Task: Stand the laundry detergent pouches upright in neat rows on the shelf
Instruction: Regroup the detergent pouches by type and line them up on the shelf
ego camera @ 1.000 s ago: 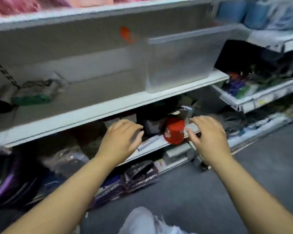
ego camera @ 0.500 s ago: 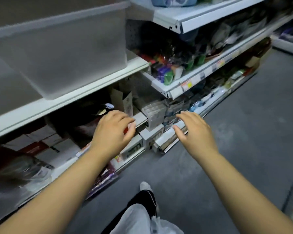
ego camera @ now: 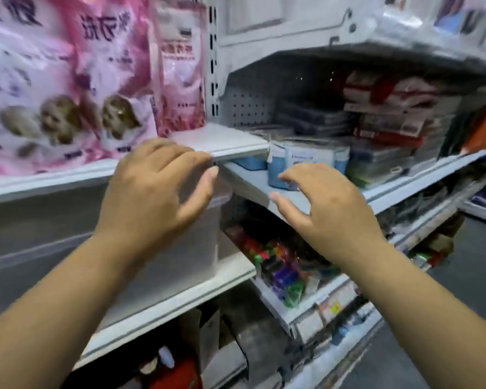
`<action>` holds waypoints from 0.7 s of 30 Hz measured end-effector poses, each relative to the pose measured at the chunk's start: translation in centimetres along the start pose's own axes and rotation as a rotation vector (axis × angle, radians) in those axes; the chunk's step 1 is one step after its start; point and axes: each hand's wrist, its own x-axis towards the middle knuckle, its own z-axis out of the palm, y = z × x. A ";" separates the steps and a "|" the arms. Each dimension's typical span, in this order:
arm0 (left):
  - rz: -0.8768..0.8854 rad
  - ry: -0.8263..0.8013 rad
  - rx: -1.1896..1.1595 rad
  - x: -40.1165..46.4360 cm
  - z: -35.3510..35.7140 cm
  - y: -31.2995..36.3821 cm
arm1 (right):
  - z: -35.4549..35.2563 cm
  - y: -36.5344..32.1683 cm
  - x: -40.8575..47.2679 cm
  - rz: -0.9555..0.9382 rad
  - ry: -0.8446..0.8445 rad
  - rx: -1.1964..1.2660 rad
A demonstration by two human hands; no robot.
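pink glossy plastic laundry detergent pouches (ego camera: 68,80), upright on white metal shelf (ego camera: 230,141), upper left of frame: likely heavy, soft-sided, slippery; best gripped by both side edges. left hand (ego camera: 157,192) and right hand (ego camera: 328,209) hover wide, fingers spread, holding nothing.

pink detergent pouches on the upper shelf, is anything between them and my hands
Nothing visible blocks them. The pink detergent pouches stand at the front of the white shelf. The left hand hangs empty just below and in front of the shelf's edge; the right hand hovers empty further right, before the blue containers.
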 end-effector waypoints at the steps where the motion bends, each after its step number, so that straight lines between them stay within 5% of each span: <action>1: -0.011 0.007 0.037 1.1 -0.2 -0.7 | 0.3 0.1 1.9 -0.026 0.047 0.019; 4: -0.097 -0.058 0.130 3.2 0.1 -2.3 | 1.0 0.3 6.6 -0.044 0.037 0.081; 11: -0.177 -0.279 0.406 1.9 3.9 -2.5 | 7.5 2.2 11.1 0.111 -0.381 0.366; 15: -0.242 -0.328 0.435 1.3 4.4 -1.9 | 10.3 2.5 9.9 -0.032 -0.270 0.227; 21: -0.384 -0.322 0.476 2.0 4.8 -0.3 | 9.3 4.6 12.1 -0.185 -0.454 0.271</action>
